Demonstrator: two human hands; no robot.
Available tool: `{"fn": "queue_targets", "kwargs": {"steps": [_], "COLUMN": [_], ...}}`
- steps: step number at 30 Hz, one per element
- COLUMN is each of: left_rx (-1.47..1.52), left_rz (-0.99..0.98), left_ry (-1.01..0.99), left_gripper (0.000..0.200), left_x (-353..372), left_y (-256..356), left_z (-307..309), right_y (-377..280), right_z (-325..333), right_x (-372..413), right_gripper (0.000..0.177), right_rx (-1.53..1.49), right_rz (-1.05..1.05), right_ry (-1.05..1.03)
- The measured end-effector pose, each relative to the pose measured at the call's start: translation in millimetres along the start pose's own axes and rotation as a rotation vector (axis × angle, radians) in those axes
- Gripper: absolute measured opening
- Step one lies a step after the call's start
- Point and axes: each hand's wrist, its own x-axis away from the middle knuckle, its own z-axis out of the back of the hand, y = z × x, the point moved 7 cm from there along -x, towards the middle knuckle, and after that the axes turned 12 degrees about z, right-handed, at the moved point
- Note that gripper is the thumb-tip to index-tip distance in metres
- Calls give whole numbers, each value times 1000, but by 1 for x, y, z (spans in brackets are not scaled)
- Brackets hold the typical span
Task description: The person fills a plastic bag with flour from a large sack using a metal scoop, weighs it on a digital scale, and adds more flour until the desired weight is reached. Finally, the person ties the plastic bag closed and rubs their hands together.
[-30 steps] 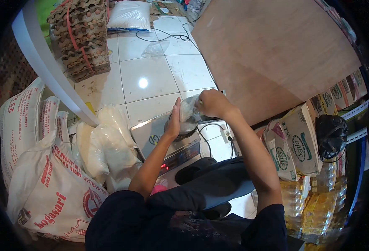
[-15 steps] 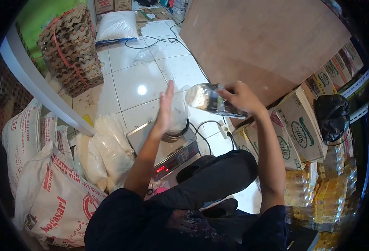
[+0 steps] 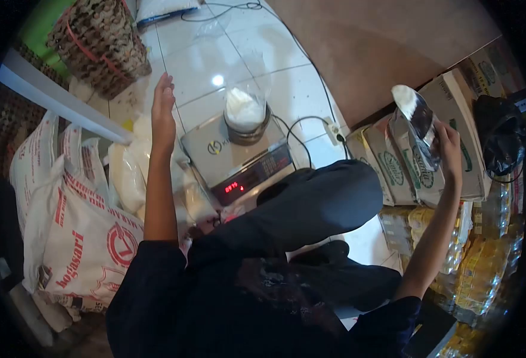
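My right hand (image 3: 449,152) grips the handle of a shiny metal scoop (image 3: 418,119), held out to the right near the cartons; white powder clings to its tip. My left hand (image 3: 163,113) is raised on the left with its fingers stretched out, holding nothing. Between my hands, a clear plastic bag with white powder (image 3: 244,109) stands in a dark round container (image 3: 248,136). This container rests on the metal plate of a digital scale (image 3: 206,146), whose red display (image 3: 234,187) is lit. The bag's mouth is loose and upright.
Printed white sacks (image 3: 90,238) and filled clear bags (image 3: 134,173) sit at left. Strapped egg trays (image 3: 99,45) are stacked behind them. Cartons (image 3: 421,161), a black plastic bag (image 3: 498,137) and yellow oil bottles (image 3: 480,268) line the right. A cable (image 3: 310,119) crosses the tiled floor.
The scoop has moved from above the bag out to the right, with much less powder on it. My left hand has left the bag and moved left. White powder now shows in the bag.
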Motion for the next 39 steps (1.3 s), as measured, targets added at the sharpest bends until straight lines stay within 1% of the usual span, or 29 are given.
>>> {"fn": "queue_targets", "kwargs": {"steps": [1,4,5,8,10,12,14,17,18,20,23,26,29,30,33,34,37,38,39], "left_rx": [-39,-102,-111,-108,-176,-175,-385,-1030,-1167,-1445,-1523,-1306,-1208,-1151,-1210,-1129,-1097,-1145,-1074], "left_rz": [15,58,71,13,-95,-264,-410,-654,-628,-567,-534,-666,-585,-634,-529,-575,-612,-578,-615], "left_ry": [20,33,28,-73,-171,-371,-517,-510,-539,-593,-438,-399,-417,-389,-496,-410,-323,-334,-312], "left_gripper": [58,56,56,47,41,38,43,36,34,29,26,28,31,25,9,5,5,7,10], "left_x": [5,10,9,-7,-24,-43,-63,-65,-70,-79,-90,-87,-88,-87,-93,-98,-91,-88,-81], "left_y": [-4,-10,-10,11,41,77,91,95,91,81,85,88,79,78,76,78,82,81,87], "left_z": [4,4,1,-19,-43,-78,-117,-159,-168,-180,-185,-177,-175,-173,-178,-174,-163,-161,-157], "right_y": [24,70,86,124,138,141,144,148,146,145,146,145,137,137,142,141,133,132,130], "right_z": [14,43,50,59,58,51,49,52,51,52,51,48,45,43,39,38,34,33,33], "right_x": [6,35,48,93,119,137,151,162,162,169,174,174,167,164,156,154,149,147,145], "right_gripper": [31,32,32,32,32,32,32,32,35,37,40,40,39,39,35,35,35,36,36], "right_rx": [42,237,221,172,129,136,138,165,202,151,132,146,164,167,149,147,158,175,193], "right_rz": [-5,-5,-40,-151,-220,-266,-316,-294,-221,-281,-315,-307,-322,-310,-230,-217,-210,-212,-213], "right_ry": [-44,-21,-10,32,72,60,48,35,35,48,51,58,58,53,41,30,26,20,13]}}
